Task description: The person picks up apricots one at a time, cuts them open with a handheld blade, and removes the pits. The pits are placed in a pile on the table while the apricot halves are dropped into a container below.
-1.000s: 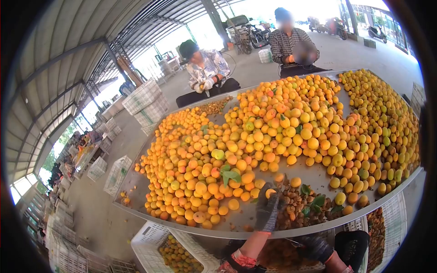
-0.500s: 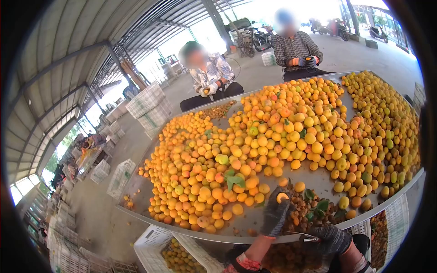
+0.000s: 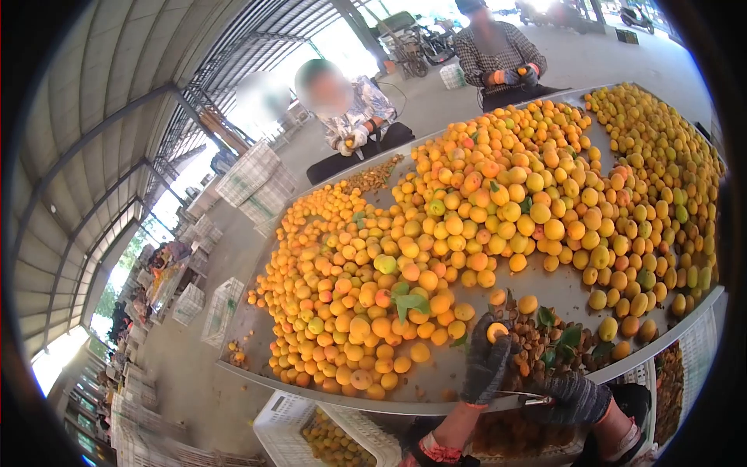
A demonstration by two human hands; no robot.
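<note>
My left hand (image 3: 485,364), in a dark grey glove, is closed around an orange apricot (image 3: 496,333) that shows a curved edge on top. My right hand (image 3: 577,398), gloved alike, grips a slim shiny metal tool (image 3: 537,401) pointing left toward my left wrist. Both hands are at the near edge of a metal table (image 3: 436,381). Beside my left hand lies a heap of brown apricot pits (image 3: 533,342) mixed with green leaves (image 3: 570,336). A large pile of apricots (image 3: 373,288) spreads over the table beyond my hands.
White plastic crates stand below the near edge, one with apricots (image 3: 338,442) at left, another with pits (image 3: 668,389) at right. Two people (image 3: 362,113) (image 3: 502,58) sit across the table holding fruit. Stacked crates (image 3: 253,175) stand on the floor at left.
The camera view has tilted, and the table appears shifted slightly right. My hands keep the same grips on the apricot and the metal tool.
</note>
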